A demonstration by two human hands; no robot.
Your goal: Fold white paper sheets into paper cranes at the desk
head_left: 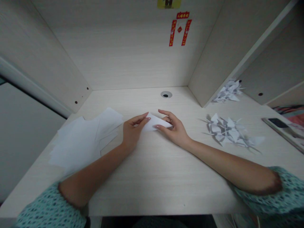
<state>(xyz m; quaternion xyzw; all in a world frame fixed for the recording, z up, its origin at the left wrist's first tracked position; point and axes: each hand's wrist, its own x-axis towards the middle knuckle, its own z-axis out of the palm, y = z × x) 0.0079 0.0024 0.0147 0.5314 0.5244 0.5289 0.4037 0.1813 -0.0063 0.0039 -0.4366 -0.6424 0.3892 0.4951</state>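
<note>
Between my two hands is a folded piece of white paper (155, 122), held just above the desk. My left hand (134, 128) pinches its left end between thumb and fingers. On the right, my right hand (174, 126) grips the pointed end, thumb in front and the index finger raised off the paper. A spread pile of white paper sheets (78, 139) lies left of my left hand. Beyond my right hand sits a cluster of folded white paper cranes (225, 129).
More folded paper pieces (229, 91) lie behind, by the upright divider (213, 72). A phone (276, 123) rests on a flat item at the far right. A round cable hole (166, 94) is near the back panel, which bears red stickers (180, 29).
</note>
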